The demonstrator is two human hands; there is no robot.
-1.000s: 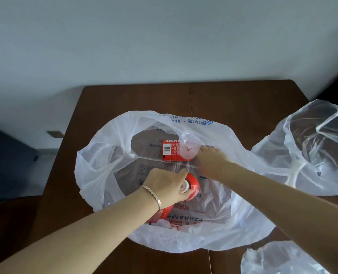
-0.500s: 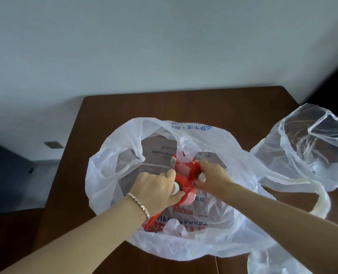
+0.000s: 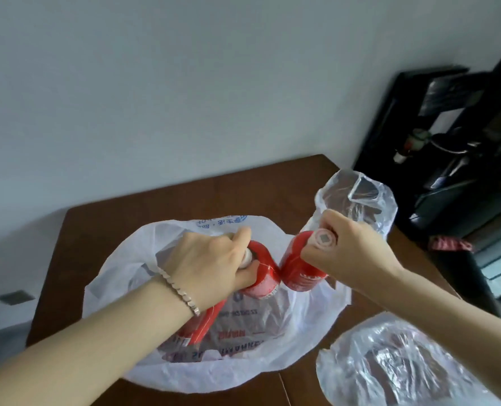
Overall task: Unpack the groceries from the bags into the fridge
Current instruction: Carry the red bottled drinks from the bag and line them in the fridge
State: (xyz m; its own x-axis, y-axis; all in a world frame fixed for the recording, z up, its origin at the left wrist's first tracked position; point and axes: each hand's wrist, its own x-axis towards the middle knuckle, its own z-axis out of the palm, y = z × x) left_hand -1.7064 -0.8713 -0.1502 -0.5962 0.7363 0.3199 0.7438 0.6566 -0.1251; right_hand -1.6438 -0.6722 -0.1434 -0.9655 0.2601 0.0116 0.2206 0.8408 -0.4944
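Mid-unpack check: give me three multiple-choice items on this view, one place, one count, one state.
1. The red bottle in the right hand is: A. over the white bag; B. in a fridge; C. on the floor.
2. Plastic bags on the table: A. one; B. two; C. three.
3. The left hand is: A. flat and open; B. gripping the top of a second red bottle; C. pulling a bag handle.
Key: 1 A, white plastic shows under it. 2 C, white bag, far clear bag, near clear bag. 3 B, it is curled round the bottle's top.
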